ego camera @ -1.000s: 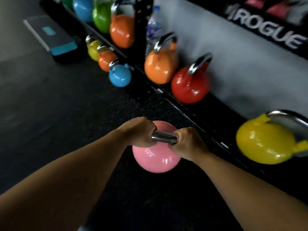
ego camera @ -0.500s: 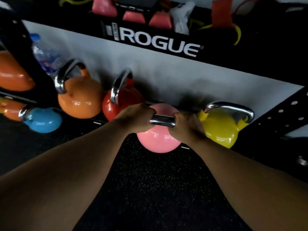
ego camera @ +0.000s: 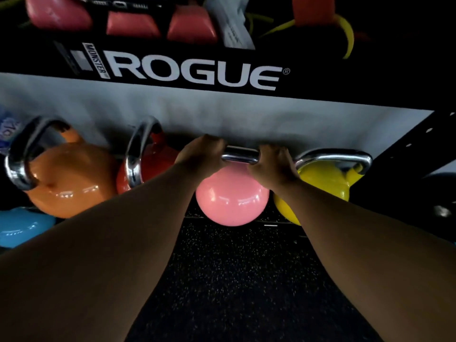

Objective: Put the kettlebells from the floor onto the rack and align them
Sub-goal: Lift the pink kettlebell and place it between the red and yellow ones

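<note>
We see glossy, smooth paint on the pink kettlebell [ego camera: 232, 201], the orange one [ego camera: 71, 181] and the yellow one [ego camera: 320, 183]. Their handles, like the pink one's handle [ego camera: 239, 155], look like polished metal. The floor [ego camera: 237, 280] looks matt, rough and speckled.

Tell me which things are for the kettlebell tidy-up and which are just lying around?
For the job:
- pink kettlebell, held by left hand and right hand
- red kettlebell
- yellow kettlebell
- orange kettlebell
- blue kettlebell

Just lying around:
- pink pads
- yellow band
</note>
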The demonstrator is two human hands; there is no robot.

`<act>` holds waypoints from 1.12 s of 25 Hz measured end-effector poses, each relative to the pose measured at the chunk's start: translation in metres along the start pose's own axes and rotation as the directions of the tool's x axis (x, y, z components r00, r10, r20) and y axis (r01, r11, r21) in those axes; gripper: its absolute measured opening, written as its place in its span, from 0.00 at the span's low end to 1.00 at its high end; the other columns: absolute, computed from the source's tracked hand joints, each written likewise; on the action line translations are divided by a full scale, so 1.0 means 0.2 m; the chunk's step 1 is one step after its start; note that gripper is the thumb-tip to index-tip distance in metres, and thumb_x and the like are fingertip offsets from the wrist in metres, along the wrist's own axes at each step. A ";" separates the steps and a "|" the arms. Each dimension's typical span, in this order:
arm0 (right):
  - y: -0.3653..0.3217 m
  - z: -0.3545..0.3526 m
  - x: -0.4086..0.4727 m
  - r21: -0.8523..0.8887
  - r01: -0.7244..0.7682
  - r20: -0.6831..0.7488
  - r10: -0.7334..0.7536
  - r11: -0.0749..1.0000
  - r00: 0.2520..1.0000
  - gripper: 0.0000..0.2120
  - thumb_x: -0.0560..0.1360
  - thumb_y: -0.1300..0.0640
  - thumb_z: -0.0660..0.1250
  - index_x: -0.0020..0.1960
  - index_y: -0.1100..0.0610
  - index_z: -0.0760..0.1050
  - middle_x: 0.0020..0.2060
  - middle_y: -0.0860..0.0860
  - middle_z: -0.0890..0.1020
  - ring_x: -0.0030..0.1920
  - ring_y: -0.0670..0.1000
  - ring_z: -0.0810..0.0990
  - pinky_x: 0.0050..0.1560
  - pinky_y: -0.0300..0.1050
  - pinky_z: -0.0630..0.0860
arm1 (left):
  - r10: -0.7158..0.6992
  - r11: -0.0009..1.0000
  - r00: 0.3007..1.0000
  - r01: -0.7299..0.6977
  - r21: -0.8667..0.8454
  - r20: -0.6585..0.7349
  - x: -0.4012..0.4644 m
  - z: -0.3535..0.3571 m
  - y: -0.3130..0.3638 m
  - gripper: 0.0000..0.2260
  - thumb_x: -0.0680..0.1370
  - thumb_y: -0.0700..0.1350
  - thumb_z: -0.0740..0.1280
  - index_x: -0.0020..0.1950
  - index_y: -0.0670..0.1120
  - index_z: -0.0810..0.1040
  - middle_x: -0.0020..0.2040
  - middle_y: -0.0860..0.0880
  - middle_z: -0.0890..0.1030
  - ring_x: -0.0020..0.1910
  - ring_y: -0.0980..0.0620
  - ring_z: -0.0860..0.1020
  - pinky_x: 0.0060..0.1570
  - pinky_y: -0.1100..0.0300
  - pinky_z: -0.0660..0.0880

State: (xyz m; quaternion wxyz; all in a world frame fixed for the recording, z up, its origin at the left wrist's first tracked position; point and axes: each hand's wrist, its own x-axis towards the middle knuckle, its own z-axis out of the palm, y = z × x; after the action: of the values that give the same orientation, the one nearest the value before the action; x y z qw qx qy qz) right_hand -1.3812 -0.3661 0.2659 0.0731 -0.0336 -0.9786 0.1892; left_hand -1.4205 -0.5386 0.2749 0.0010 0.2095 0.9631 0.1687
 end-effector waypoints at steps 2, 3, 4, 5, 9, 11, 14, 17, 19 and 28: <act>-0.01 0.00 0.07 0.024 -0.003 0.042 0.002 1.000 0.999 0.13 0.67 0.57 0.68 0.50 0.60 0.80 0.48 0.63 0.83 0.51 0.65 0.81 0.51 0.53 0.79 | -0.045 0.999 0.999 0.045 -0.011 -0.028 0.04 0.02 -0.01 0.09 0.71 0.44 0.69 0.50 0.44 0.80 0.46 0.39 0.83 0.48 0.36 0.81 0.41 0.52 0.75; -0.01 0.00 0.09 0.043 -0.009 0.066 0.006 0.999 0.998 0.12 0.68 0.57 0.67 0.49 0.60 0.80 0.46 0.63 0.84 0.50 0.64 0.82 0.50 0.53 0.79 | -0.067 0.998 0.997 0.066 -0.022 -0.040 0.05 0.02 -0.02 0.09 0.70 0.43 0.69 0.50 0.44 0.80 0.46 0.38 0.83 0.48 0.35 0.81 0.42 0.51 0.75; -0.01 0.00 0.12 0.060 -0.018 0.087 0.012 0.998 0.996 0.10 0.68 0.57 0.67 0.48 0.59 0.80 0.44 0.62 0.84 0.48 0.63 0.83 0.50 0.52 0.80 | -0.087 0.996 0.995 0.086 -0.034 -0.051 0.06 0.03 -0.02 0.10 0.70 0.43 0.69 0.50 0.44 0.80 0.46 0.38 0.83 0.48 0.35 0.81 0.42 0.50 0.75; -0.01 0.00 0.13 0.068 -0.022 0.103 0.015 0.997 0.995 0.10 0.68 0.56 0.67 0.47 0.58 0.80 0.43 0.61 0.84 0.46 0.62 0.83 0.49 0.52 0.80 | -0.100 0.994 0.993 0.097 -0.041 -0.063 0.07 0.03 -0.02 0.10 0.69 0.43 0.70 0.49 0.44 0.80 0.46 0.38 0.83 0.48 0.35 0.81 0.42 0.50 0.76; 0.00 0.00 0.14 0.099 -0.021 0.132 0.008 0.995 0.991 0.11 0.69 0.54 0.68 0.50 0.57 0.79 0.45 0.61 0.84 0.46 0.62 0.83 0.49 0.53 0.80 | -0.097 0.994 0.991 0.091 -0.061 -0.096 0.08 0.05 -0.03 0.08 0.69 0.44 0.70 0.47 0.44 0.79 0.44 0.39 0.84 0.46 0.36 0.81 0.41 0.50 0.76; 0.01 0.01 0.14 0.094 -0.010 0.128 -0.002 0.996 0.992 0.13 0.70 0.54 0.68 0.53 0.56 0.79 0.49 0.61 0.84 0.50 0.63 0.82 0.51 0.53 0.79 | -0.109 0.992 0.990 0.103 -0.071 -0.093 0.08 0.05 -0.03 0.08 0.70 0.44 0.70 0.48 0.45 0.80 0.44 0.40 0.84 0.46 0.37 0.81 0.41 0.49 0.76; 0.01 0.00 0.14 0.083 -0.014 0.142 0.003 0.996 0.990 0.16 0.70 0.54 0.68 0.56 0.57 0.77 0.54 0.62 0.82 0.56 0.64 0.79 0.55 0.53 0.78 | -0.157 0.985 0.986 0.152 -0.081 -0.058 0.08 0.04 -0.02 0.09 0.70 0.45 0.70 0.50 0.46 0.80 0.46 0.41 0.84 0.49 0.37 0.81 0.45 0.48 0.77; 0.00 -0.03 0.13 0.037 -0.001 0.179 -0.006 0.999 0.984 0.17 0.72 0.55 0.68 0.59 0.59 0.75 0.57 0.62 0.79 0.59 0.65 0.76 0.57 0.55 0.75 | -0.133 0.990 0.991 0.134 -0.055 0.013 0.09 0.02 -0.01 0.13 0.71 0.45 0.72 0.53 0.44 0.79 0.49 0.41 0.83 0.51 0.38 0.81 0.47 0.49 0.76; -0.01 -0.05 0.10 0.038 0.062 0.210 -0.069 0.997 0.975 0.20 0.73 0.52 0.69 0.61 0.58 0.70 0.57 0.61 0.76 0.58 0.63 0.74 0.57 0.56 0.74 | -0.098 0.991 0.993 0.104 -0.089 0.066 0.07 0.00 -0.04 0.15 0.71 0.46 0.73 0.54 0.46 0.75 0.48 0.44 0.82 0.47 0.42 0.80 0.42 0.54 0.74; 0.26 -0.28 -0.13 -0.052 0.230 0.050 -0.227 0.972 0.973 0.18 0.73 0.57 0.66 0.62 0.55 0.73 0.56 0.58 0.76 0.58 0.62 0.72 0.59 0.52 0.68 | 0.116 0.992 0.993 -0.116 0.050 -0.004 -0.09 -0.08 0.15 0.28 0.68 0.45 0.70 0.67 0.50 0.67 0.63 0.48 0.71 0.63 0.45 0.68 0.58 0.46 0.70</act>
State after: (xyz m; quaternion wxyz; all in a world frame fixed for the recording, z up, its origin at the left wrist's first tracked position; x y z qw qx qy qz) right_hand -1.3457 -0.3002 0.2937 0.0721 0.0815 -0.9824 0.1520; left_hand -1.3934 -0.5251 0.2980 -0.0175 0.2643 0.9533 0.1452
